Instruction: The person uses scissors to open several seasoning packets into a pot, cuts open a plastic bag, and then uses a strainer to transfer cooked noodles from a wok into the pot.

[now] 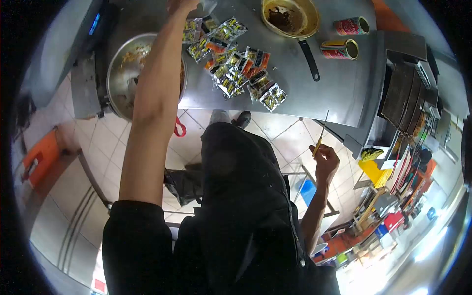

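Note:
My left hand (183, 4) reaches to the far edge of the table, cut off by the top of the view, so its fingers are hidden. Clear plastic (208, 7) lies beside it. Closer to me is a pile of silver, orange and black sachets (231, 69). My left forearm passes over a large metal bowl (115, 73) with food bits inside. In my right hand (326, 160), low to the right and off the table, a thin-bladed knife (318, 144) with a yellowish handle is gripped, its blade pointing up and away.
A frying pan (314, 22) with brown residue and a black handle rests on the metal table (295, 93). Two opened tins (339, 49) lie to its right. Ovenlike equipment (400, 93) stands at the right, and crowded shelving (359, 236) behind it. An orange object (39, 155) is at left.

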### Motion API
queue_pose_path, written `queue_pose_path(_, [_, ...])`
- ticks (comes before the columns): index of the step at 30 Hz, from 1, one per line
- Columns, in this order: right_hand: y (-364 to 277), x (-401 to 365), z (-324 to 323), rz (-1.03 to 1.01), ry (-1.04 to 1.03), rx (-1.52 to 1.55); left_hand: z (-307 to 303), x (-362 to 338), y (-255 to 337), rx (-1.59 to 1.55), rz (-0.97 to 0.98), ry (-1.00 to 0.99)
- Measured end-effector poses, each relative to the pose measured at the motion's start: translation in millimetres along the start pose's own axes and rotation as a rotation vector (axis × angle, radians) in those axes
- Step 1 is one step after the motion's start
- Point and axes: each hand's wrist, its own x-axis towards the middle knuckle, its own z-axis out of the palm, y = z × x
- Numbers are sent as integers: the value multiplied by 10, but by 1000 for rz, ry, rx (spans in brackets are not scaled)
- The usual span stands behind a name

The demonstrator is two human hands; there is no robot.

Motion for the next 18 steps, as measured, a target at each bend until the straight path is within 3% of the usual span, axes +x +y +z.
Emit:
queue_pose_path(1, [14, 15, 1, 1, 18, 110, 14, -33, 36, -115, 53, 155])
queue_pose_path(2, [-114, 33, -4, 81, 31, -61, -392, -243, 349, -161, -6, 30])
queue_pose_path(4, [-225, 52, 16, 39, 51, -39, -1278, -706, 1025, -227, -137, -218])
queue_pose_path(5, [-252, 61, 42, 39, 66, 51, -1306, -656, 984, -222, -129, -217])
queue_pose_path(7, [-273, 118, 84, 7, 68, -24, -1364, -606, 846, -94, -39, -419])
queue_pose_path(8, [-269, 152, 90, -30, 67, -108, -1337, -677, 802, -88, -36, -416])
queue_pose_path(10, [-291, 236, 163, -40, 31, -53, -1356, -1015, 810, -367, 67, -162])
queue_pose_path(12, [-449, 290, 317, -127, -59, 31, -1330, -1248, 764, -296, 171, 174])
queue_pose_path(14, [-472, 378, 483, -141, -99, 70, -1708, -1658, 856, -433, 106, -2])
queue_pose_path(16, [-557, 487, 629, -250, -131, -133, -1828, -2037, 790, -367, 163, 2])
queue_pose_path(18, [-714, 611, 793, -261, -186, -215, -2151, -2499, 915, -528, 31, -147])
